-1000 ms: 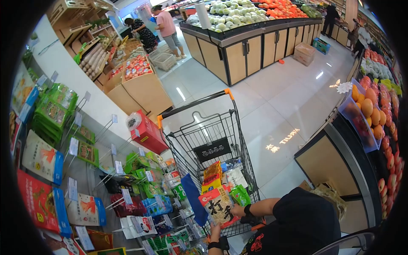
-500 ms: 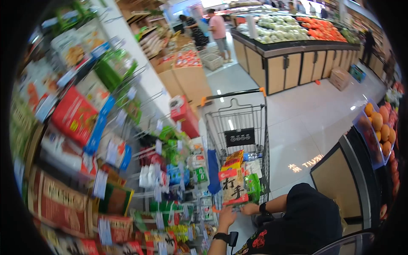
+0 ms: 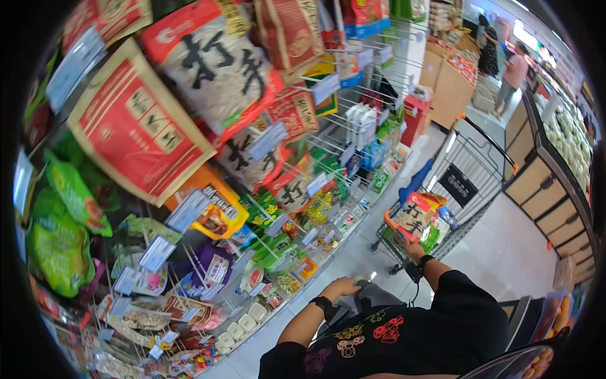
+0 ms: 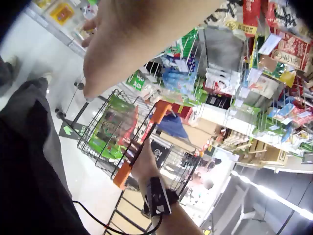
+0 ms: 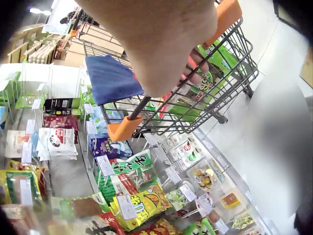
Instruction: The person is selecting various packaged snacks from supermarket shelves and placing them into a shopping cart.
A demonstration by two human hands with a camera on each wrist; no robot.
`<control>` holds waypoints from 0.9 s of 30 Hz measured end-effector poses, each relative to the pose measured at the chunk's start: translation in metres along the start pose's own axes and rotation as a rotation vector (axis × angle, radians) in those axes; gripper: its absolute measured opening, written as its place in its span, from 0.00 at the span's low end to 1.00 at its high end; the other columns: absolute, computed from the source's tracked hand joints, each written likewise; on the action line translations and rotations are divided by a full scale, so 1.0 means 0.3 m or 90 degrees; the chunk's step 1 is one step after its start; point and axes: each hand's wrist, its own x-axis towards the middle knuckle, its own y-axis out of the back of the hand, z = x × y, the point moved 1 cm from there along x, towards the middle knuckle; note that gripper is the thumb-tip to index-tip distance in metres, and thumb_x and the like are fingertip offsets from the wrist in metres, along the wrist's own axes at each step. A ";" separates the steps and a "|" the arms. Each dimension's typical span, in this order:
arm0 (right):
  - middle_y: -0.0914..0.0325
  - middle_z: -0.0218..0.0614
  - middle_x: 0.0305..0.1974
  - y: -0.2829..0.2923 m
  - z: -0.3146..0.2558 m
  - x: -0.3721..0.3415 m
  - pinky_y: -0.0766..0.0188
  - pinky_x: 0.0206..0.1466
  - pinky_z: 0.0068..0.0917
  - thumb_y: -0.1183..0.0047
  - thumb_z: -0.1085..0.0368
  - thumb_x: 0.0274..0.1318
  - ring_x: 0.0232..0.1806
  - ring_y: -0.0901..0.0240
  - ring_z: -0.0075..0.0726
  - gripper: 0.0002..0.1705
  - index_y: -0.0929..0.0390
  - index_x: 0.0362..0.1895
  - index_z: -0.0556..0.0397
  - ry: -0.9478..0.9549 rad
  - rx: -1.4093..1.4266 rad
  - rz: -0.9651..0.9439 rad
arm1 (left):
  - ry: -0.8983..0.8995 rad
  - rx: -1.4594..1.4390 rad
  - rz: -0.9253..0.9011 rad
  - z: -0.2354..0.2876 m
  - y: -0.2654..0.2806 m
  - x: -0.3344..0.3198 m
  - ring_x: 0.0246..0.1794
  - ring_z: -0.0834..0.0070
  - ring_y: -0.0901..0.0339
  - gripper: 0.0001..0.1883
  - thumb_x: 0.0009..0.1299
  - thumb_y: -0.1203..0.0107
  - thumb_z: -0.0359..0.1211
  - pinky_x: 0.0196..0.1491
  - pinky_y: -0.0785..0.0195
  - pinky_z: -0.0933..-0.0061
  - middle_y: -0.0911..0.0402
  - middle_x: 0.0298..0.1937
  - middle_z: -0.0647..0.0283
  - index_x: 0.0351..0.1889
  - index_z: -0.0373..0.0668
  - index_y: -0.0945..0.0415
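My right hand [image 3: 415, 251] grips the handle of the wire shopping cart [image 3: 478, 146], its fingers curled round the bar in the right wrist view. The orange end [image 5: 125, 129] of that handle shows beside the hand. In the head view my left hand [image 3: 343, 288] hangs off the cart, to the left of the handle, and holds nothing. Its fingers are loosely bent in the left wrist view. Inside the cart lie a red and white food bag [image 3: 413, 216], a green bag [image 4: 110, 129] and other packets. A blue cloth [image 5: 110, 78] hangs over the cart's side.
On my left runs a shelf wall of hanging snack bags, including a red and tan bag [image 3: 142, 126] and a white and red bag [image 3: 218, 66]. A red box [image 3: 415, 120] stands beyond. Produce counters [image 3: 549, 183] line the right side. Two people stand at the far end.
My head view has swung left toward the shelf, and the cart now appears farther right. My left hand has come away from the handle; my right hand stays on it.
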 end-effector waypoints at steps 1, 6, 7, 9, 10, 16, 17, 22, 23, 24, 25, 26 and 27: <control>0.28 0.56 0.41 -0.003 0.008 0.009 0.37 0.51 0.39 0.73 0.44 0.55 0.47 0.33 0.56 0.31 0.29 0.45 0.54 0.023 -0.053 -0.009 | -0.003 -0.014 0.023 -0.020 0.009 -0.012 0.45 0.52 0.30 0.27 0.61 0.56 0.51 0.48 0.37 0.59 0.27 0.44 0.45 0.47 0.38 0.31; 0.25 0.50 0.35 -0.021 -0.043 0.010 0.32 0.41 0.36 0.64 0.40 0.50 0.37 0.27 0.48 0.32 0.24 0.37 0.56 0.009 -0.164 -0.106 | -0.031 -0.139 0.118 -0.067 -0.001 0.016 0.44 0.53 0.29 0.27 0.60 0.55 0.50 0.47 0.37 0.63 0.26 0.42 0.46 0.48 0.38 0.32; 0.24 0.48 0.34 -0.014 -0.067 -0.003 0.31 0.39 0.35 0.63 0.40 0.49 0.34 0.26 0.46 0.31 0.24 0.36 0.55 0.005 -0.186 -0.167 | -0.034 -0.169 0.126 -0.062 0.011 0.007 0.44 0.53 0.29 0.27 0.60 0.55 0.50 0.47 0.37 0.63 0.26 0.43 0.47 0.48 0.38 0.32; 0.23 0.42 0.29 -0.113 0.003 0.071 0.30 0.35 0.35 0.61 0.42 0.49 0.30 0.26 0.44 0.27 0.23 0.35 0.51 0.017 -0.161 -0.244 | -0.040 -0.190 0.146 -0.051 0.050 -0.002 0.44 0.54 0.29 0.27 0.60 0.55 0.51 0.47 0.37 0.64 0.26 0.43 0.47 0.48 0.38 0.32; 0.23 0.39 0.27 -0.123 0.025 0.126 0.29 0.33 0.34 0.61 0.43 0.49 0.28 0.26 0.43 0.25 0.23 0.35 0.48 0.022 -0.149 -0.281 | -0.044 -0.199 0.155 -0.033 0.085 0.004 0.44 0.54 0.29 0.27 0.60 0.55 0.51 0.47 0.37 0.64 0.26 0.43 0.48 0.48 0.38 0.32; 0.25 0.43 0.30 -0.122 -0.117 0.098 0.30 0.34 0.35 0.57 0.48 0.46 0.33 0.26 0.44 0.18 0.22 0.35 0.42 0.551 -0.526 -0.478 | -0.066 -0.244 0.242 0.059 0.301 -0.017 0.43 0.54 0.29 0.24 0.61 0.53 0.47 0.47 0.36 0.65 0.25 0.41 0.48 0.48 0.39 0.32; 0.25 0.43 0.31 -0.125 -0.112 0.132 0.30 0.35 0.32 0.55 0.47 0.45 0.33 0.27 0.41 0.21 0.23 0.37 0.46 0.531 -0.505 -0.545 | -0.077 -0.249 0.265 0.097 0.364 -0.015 0.43 0.54 0.29 0.23 0.61 0.52 0.46 0.46 0.36 0.65 0.25 0.41 0.49 0.48 0.39 0.32; 0.25 0.37 0.29 -0.197 -0.136 0.116 0.32 0.33 0.27 0.47 0.45 0.40 0.28 0.29 0.31 0.26 0.23 0.36 0.54 0.250 -0.417 -0.605 | -0.164 -0.301 0.381 0.150 0.508 -0.113 0.42 0.59 0.27 0.20 0.60 0.50 0.40 0.44 0.34 0.67 0.24 0.40 0.51 0.48 0.39 0.32; 0.26 0.36 0.28 -0.189 -0.147 0.102 0.33 0.32 0.28 0.47 0.45 0.39 0.27 0.29 0.31 0.26 0.23 0.35 0.54 0.221 -0.390 -0.600 | -0.182 -0.317 0.402 0.154 0.534 -0.137 0.41 0.61 0.26 0.20 0.60 0.50 0.39 0.43 0.34 0.67 0.24 0.40 0.51 0.48 0.39 0.32; 0.25 0.35 0.27 -0.172 -0.166 0.109 0.32 0.32 0.28 0.46 0.45 0.38 0.27 0.29 0.32 0.26 0.23 0.33 0.54 0.213 -0.405 -0.619 | -0.201 -0.329 0.423 0.165 0.578 -0.147 0.41 0.62 0.26 0.19 0.60 0.49 0.37 0.43 0.33 0.68 0.24 0.40 0.52 0.48 0.39 0.32; 0.24 0.34 0.27 -0.149 -0.191 0.110 0.32 0.31 0.29 0.46 0.45 0.37 0.28 0.28 0.33 0.26 0.22 0.32 0.54 0.206 -0.421 -0.638 | -0.218 -0.341 0.440 0.154 0.594 -0.177 0.40 0.64 0.25 0.18 0.60 0.49 0.36 0.42 0.33 0.69 0.24 0.40 0.52 0.47 0.40 0.32; 0.24 0.36 0.28 -0.139 -0.205 0.097 0.31 0.32 0.29 0.46 0.44 0.36 0.29 0.27 0.34 0.26 0.22 0.31 0.54 0.193 -0.419 -0.621 | -0.240 -0.367 0.479 0.141 0.605 -0.198 0.39 0.67 0.25 0.17 0.59 0.49 0.33 0.41 0.33 0.71 0.24 0.39 0.54 0.47 0.39 0.32; 0.23 0.37 0.28 -0.137 -0.221 0.081 0.31 0.33 0.30 0.46 0.44 0.36 0.30 0.26 0.36 0.27 0.22 0.31 0.54 0.178 -0.416 -0.606 | -0.244 -0.386 0.497 0.121 0.617 -0.224 0.39 0.68 0.25 0.18 0.59 0.49 0.33 0.41 0.33 0.71 0.24 0.40 0.54 0.48 0.39 0.32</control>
